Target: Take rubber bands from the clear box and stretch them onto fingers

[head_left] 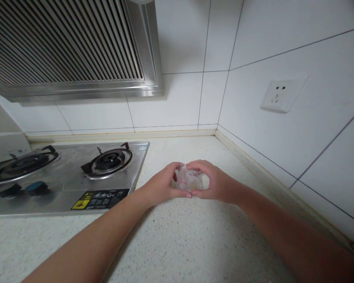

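Note:
Both hands meet over the speckled countertop (194, 243), cupped round a small clear glass-like object (186, 179). My left hand (162, 184) wraps its left side, fingers curled over the top. My right hand (212, 181) closes on its right side, thumb below and fingers above. Most of the object is hidden between the palms, so its exact shape is unclear.
A steel gas hob (76, 173) with two burners and two knobs lies to the left. Above it hangs a slatted range hood (70, 47). White tiled walls meet in a corner behind; a wall socket (281, 94) sits on the right wall.

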{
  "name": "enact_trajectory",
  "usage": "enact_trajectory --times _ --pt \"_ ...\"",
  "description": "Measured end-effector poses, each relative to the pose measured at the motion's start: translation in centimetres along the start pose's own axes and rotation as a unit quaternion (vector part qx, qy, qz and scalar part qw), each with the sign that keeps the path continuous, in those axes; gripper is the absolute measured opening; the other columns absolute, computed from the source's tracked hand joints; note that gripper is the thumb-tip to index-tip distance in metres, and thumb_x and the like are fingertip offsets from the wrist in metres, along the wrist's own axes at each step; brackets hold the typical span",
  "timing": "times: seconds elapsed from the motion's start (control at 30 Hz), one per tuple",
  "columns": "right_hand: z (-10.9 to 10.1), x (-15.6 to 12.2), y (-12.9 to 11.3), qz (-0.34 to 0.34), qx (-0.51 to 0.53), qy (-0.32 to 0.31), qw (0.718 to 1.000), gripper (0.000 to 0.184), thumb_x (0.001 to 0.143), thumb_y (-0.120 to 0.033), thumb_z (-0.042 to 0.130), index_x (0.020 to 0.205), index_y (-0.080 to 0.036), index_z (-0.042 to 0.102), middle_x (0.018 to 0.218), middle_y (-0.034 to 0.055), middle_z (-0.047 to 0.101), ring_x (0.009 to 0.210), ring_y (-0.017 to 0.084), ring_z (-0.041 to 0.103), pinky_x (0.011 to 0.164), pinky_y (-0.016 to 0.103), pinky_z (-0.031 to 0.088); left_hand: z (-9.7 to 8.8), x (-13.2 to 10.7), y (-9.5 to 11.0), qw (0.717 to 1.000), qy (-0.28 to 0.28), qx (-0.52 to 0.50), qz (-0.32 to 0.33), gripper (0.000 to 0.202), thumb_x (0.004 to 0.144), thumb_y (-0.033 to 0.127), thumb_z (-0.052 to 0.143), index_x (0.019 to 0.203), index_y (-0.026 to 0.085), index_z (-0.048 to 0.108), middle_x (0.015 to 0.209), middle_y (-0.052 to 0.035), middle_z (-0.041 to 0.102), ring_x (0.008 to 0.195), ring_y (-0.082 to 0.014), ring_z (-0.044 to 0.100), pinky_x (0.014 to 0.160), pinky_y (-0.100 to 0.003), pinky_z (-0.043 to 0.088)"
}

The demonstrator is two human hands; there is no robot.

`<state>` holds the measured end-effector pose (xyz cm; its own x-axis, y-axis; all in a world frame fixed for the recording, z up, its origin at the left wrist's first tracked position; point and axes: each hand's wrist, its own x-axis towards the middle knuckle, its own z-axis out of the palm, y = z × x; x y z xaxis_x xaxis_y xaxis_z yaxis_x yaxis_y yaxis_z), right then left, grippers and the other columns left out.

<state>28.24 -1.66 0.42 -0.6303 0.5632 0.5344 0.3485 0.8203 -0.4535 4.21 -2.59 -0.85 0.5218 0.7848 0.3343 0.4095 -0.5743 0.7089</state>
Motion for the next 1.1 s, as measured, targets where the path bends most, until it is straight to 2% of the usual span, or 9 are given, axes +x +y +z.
enact_trajectory --times 0.17,0.47,0.67,0.8,1.1 --pt "-0.2 -0.2 0.2 0.002 -0.018 -0.011 1.000 0.063 0.072 -0.030 0.083 0.128 -0.022 0.057 0.125 0.0110 0.064 0.111 0.027 0.063 0.095 0.043 0.052 -0.2 -0.1 0.3 1.000 -0.015 0.004 0.001 0.080 0.071 0.054 0.087 0.132 0.018 0.050 0.116 -0.0093 0.063 0.097 -0.0259 0.060 0.083 -0.037 0.048" --pt "-0.3 -0.2 0.3 -0.038 -0.066 -0.018 0.997 0.060 0.073 -0.029 0.082 0.127 -0.021 0.058 0.126 0.0123 0.065 0.114 0.028 0.062 0.098 0.044 0.051 -0.4 0.0 0.8 0.999 -0.034 0.024 0.000 0.073 0.074 0.057 0.083 0.127 0.018 0.051 0.106 -0.0075 0.064 0.090 -0.0244 0.061 0.075 -0.035 0.049" --pt "-0.2 0.0 0.3 -0.088 -0.074 0.007 0.993 0.060 0.075 -0.029 0.082 0.128 -0.021 0.056 0.129 0.0130 0.062 0.121 0.027 0.057 0.104 0.045 0.046 -1.0 -0.1 1.6 0.994 -0.015 0.104 -0.004 0.077 0.071 0.059 0.084 0.128 0.019 0.050 0.115 -0.0107 0.064 0.097 -0.0286 0.061 0.075 -0.037 0.047" --pt "-0.2 0.0 0.3 -0.079 -0.068 -0.004 0.995 0.056 0.076 -0.031 0.082 0.126 -0.021 0.058 0.128 0.0131 0.063 0.120 0.027 0.057 0.103 0.045 0.046 -1.0 -0.2 1.7 0.993 -0.021 0.118 -0.009 0.077 0.072 0.063 0.082 0.125 0.018 0.051 0.110 -0.0106 0.065 0.094 -0.0284 0.061 0.072 -0.036 0.047" --pt "-0.4 -0.4 0.4 -0.027 -0.044 -0.055 0.997 0.055 0.075 -0.033 0.082 0.124 -0.020 0.062 0.129 0.0134 0.064 0.119 0.028 0.060 0.103 0.045 0.048 -0.4 -0.2 0.8 0.996 -0.066 0.065 -0.017 0.072 0.076 0.061 0.080 0.125 0.018 0.049 0.100 -0.0073 0.064 0.083 -0.0239 0.060 0.065 -0.033 0.046"
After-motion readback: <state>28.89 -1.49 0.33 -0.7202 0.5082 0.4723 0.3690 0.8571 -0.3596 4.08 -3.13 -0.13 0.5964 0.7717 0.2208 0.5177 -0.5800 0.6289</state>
